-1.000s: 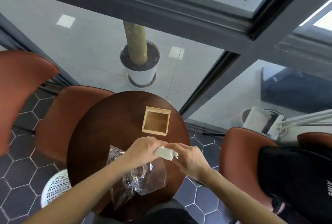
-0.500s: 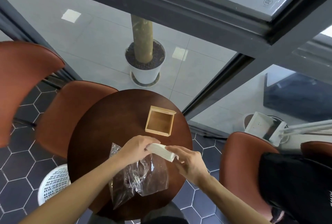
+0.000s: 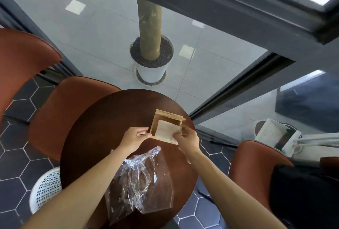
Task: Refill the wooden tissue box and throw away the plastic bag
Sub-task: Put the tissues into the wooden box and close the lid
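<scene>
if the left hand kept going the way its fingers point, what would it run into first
Most likely the near left wall of the wooden tissue box; the left hand has its fingertips right beside it, seemingly touching, though depth is unclear.

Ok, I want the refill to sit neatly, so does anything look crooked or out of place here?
Yes: the tissues sit skewed in the box, their near right corner riding over the rim under the right hand. The left hand steadies the box's left side. The empty bag lies crumpled on the table.
</scene>
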